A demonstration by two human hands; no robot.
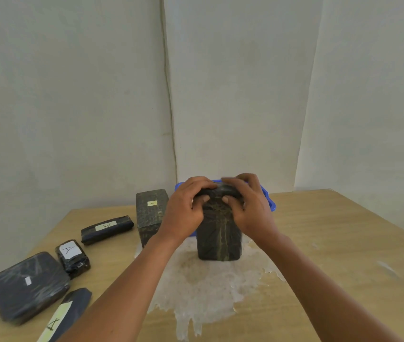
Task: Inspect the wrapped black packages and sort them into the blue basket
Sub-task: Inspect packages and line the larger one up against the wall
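We see a wooden desk [319,255] with a pale worn patch in the middle, and behind the hands a blue basket [271,201] of which only the rim shows. The largest package in play is the tall black block [219,235] which stands upright on the patch, its long axis vertical, its near face turned toward us — it is just in front of the basket, between us and it. Both hands are on its top end: the left hand [183,208] grips from the left side and the right hand [250,206] from the right, fingers curled over the top edge and thumbs pressing on the near face. The two hands are equally near, so we judge that the lift will be with both, up and then forward over the rim, because the basket lies directly beyond the block. Left of it stands a second upright block [150,213] with a small label. Further left lie the flat packages — a wide cushion-like one [27,286], a long one [107,229] lying across, a long one at the near edge [71,311], and a small one [72,257] marked "A".
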